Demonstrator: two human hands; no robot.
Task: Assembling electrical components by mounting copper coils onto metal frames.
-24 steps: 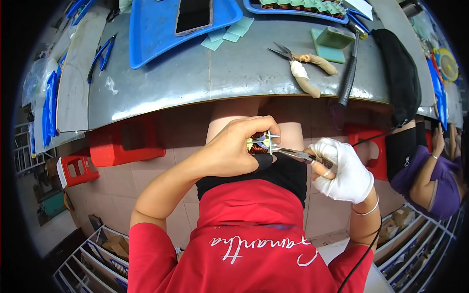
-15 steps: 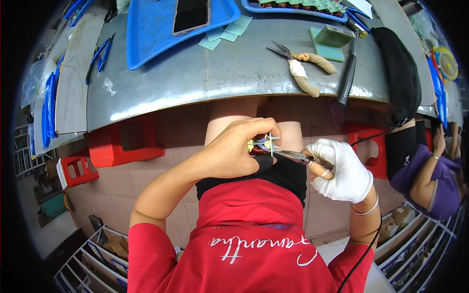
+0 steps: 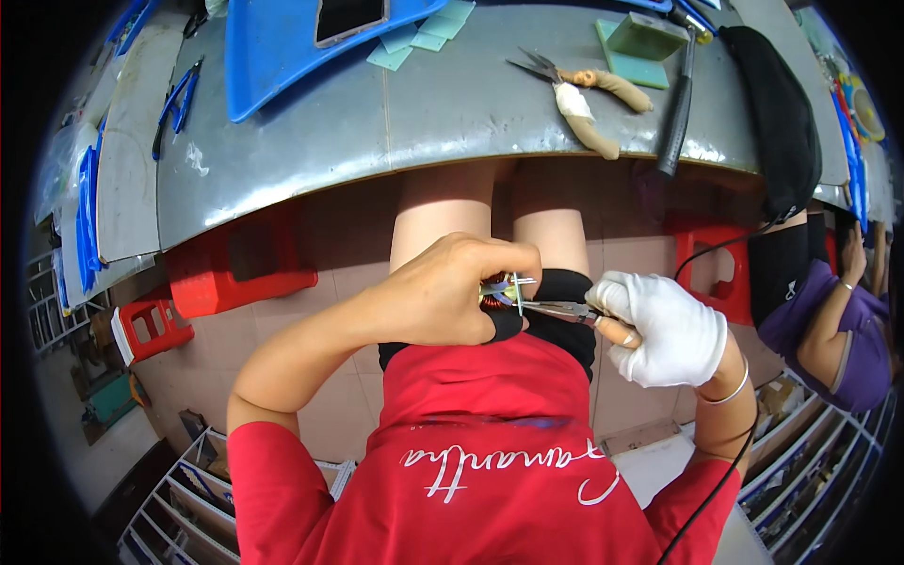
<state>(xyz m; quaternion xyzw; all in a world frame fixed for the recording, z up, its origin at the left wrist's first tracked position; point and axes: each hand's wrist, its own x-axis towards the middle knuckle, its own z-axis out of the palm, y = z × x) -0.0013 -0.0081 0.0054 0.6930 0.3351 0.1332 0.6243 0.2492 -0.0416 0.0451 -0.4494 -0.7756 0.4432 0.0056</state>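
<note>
jutting from left grip point(image 3: 450, 290), copper coil point(image 3: 495, 295)

The bare left hand point(image 3: 447, 287) grips a copper-wound coil point(image 3: 496, 295) with a pale board point(image 3: 518, 295) on its right side. The white-gloved right hand point(image 3: 664, 330) holds slim pliers point(image 3: 562, 309), their tips pointing left beside the board. On the grey table point(image 3: 292, 151) beyond, wrapped-handle pliers point(image 3: 573, 101) lie left of a black-handled tool point(image 3: 676, 122); farther left, a phone point(image 3: 350, 19) rests in a blue tray point(image 3: 254, 71)
</note>
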